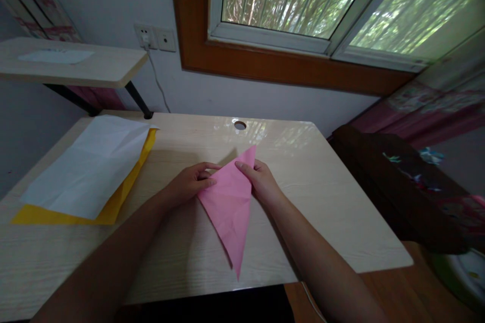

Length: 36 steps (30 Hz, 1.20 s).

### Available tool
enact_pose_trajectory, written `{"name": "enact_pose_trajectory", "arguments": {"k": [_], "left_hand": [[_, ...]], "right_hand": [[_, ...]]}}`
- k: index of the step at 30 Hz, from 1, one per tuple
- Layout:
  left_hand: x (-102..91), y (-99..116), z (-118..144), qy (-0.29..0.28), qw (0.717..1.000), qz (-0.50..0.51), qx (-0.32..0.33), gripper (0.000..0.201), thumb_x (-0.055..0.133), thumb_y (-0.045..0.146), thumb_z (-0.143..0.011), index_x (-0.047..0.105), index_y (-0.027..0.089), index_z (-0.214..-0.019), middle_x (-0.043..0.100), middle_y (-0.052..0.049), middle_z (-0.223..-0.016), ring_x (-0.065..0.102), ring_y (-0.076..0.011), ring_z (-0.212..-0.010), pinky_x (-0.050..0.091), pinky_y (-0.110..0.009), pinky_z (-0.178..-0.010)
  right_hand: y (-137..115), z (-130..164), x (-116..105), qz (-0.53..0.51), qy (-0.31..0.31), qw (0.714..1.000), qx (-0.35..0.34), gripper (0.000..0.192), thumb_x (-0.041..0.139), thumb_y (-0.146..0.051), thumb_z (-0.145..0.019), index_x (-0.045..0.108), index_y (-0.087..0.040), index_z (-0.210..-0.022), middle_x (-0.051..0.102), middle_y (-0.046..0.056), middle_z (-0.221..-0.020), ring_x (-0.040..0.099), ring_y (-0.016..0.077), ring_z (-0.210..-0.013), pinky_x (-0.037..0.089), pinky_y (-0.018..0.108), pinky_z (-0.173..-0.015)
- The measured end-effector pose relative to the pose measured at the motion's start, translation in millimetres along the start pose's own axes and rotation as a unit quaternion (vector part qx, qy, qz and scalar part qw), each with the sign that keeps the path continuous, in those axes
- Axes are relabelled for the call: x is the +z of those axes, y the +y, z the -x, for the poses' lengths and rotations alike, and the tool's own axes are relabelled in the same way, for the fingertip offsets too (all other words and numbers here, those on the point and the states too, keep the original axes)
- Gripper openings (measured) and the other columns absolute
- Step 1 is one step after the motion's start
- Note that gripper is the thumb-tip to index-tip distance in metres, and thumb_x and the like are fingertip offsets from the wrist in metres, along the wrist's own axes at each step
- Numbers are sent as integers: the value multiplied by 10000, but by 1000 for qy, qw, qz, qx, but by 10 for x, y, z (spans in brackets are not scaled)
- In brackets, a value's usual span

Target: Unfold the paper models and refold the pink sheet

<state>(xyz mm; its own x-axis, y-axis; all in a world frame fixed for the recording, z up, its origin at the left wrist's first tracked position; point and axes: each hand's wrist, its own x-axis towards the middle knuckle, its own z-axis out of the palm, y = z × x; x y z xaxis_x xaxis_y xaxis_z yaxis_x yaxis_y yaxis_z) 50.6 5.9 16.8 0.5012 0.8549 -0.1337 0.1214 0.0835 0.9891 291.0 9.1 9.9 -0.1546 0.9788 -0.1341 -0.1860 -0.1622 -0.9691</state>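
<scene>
A folded sheet of pink paper (pixel 231 207) is held between my two hands over the table, its long point toward the table's front edge and a shorter point toward the window. My left hand (pixel 193 180) pinches its left corner, thumb on top and fingers partly behind. On the right edge, near the upper point, my right hand (pixel 261 176) grips the paper with the thumb lying on its face. The other fingers of that hand are mostly hidden behind the paper. Creases run across the pink surface.
On the table's left lie a white sheet (pixel 94 161) and a yellow sheet (pixel 113 207) under it. A raised shelf (pixel 109 68) stands behind them. The pale wooden table (pixel 322 202) has a round cable hole (pixel 240 125) near its back edge. Dark furniture (pixel 397 186) stands at right.
</scene>
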Motion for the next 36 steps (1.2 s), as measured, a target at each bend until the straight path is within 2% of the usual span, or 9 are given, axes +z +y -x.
{"name": "enact_pose_trajectory", "arguments": {"k": [4, 10, 18, 28, 36], "left_hand": [[4, 5, 17, -29, 999, 3, -12, 497, 692, 361, -860, 597, 239, -1332, 709, -17, -903, 633, -156, -747, 419, -224, -615], [-4, 35, 16, -2, 999, -53, 0, 412, 684, 362, -860, 666, 224, -1248, 615, 21, -776, 535, -119, -675, 341, -209, -581], [-4, 51, 12, 14, 997, -75, 11, 402, 657, 374, -867, 676, 217, -1237, 572, 23, -756, 497, -121, -673, 332, -214, -580], [-8, 17, 6, 8, 998, -59, 10, 420, 645, 397, -861, 670, 229, -1245, 595, 11, -781, 510, -131, -667, 341, -216, -572], [-19, 6, 5, 10, 998, -66, 12, 417, 640, 404, -870, 665, 231, -1248, 544, 26, -739, 495, -131, -669, 335, -215, -572]], "right_hand": [[-23, -30, -21, -67, 49, 996, -23, 299, 814, -469, -767, 693, -196, -762, 638, -16, -667, 529, 127, -566, 408, 264, -556], [-110, -71, -103, -59, 148, 982, -102, 264, 804, -433, -777, 707, -195, -719, 607, -13, -674, 518, 118, -606, 418, 256, -574], [-103, -110, -154, -66, 198, 970, -124, 215, 797, -396, -756, 709, -201, -756, 624, -13, -693, 520, 121, -621, 428, 265, -588], [-114, -104, -160, -62, 211, 967, -129, 207, 754, -399, -783, 668, -217, -736, 570, -15, -661, 473, 128, -601, 380, 279, -562], [-122, -110, -153, -100, 179, 971, -125, 241, 720, -425, -840, 686, -205, -747, 598, -3, -708, 489, 117, -615, 376, 258, -557]]}}
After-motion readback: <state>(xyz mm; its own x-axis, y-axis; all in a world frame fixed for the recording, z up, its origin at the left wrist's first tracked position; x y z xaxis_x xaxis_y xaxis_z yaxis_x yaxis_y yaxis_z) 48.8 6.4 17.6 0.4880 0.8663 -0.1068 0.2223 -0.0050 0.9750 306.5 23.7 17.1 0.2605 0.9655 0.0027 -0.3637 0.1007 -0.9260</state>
